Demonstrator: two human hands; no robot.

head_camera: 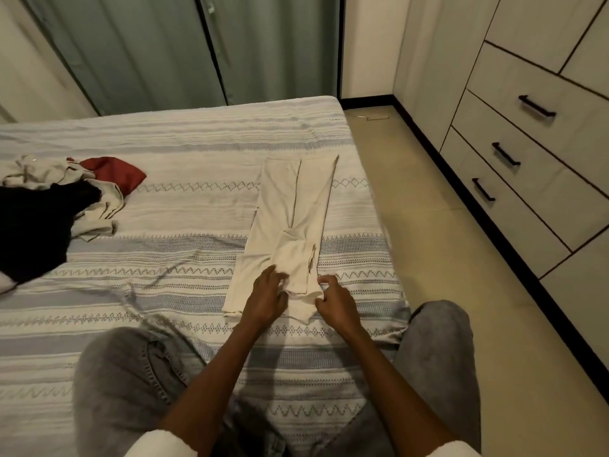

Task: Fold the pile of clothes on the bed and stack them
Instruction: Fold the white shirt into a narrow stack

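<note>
Gripping the cream trousers' near hem, apparently: both hands, beside the bed edge.

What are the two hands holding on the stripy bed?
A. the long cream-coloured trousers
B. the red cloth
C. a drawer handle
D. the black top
A: both the left hand and the right hand pinch the near end of the long cream-coloured trousers, laid out flat on the striped bedspread.

No readable text, label, brand, number or sign appears anywhere in the scene; the striped blue-and-white woven bedspread carries only geometric patterns.
</note>
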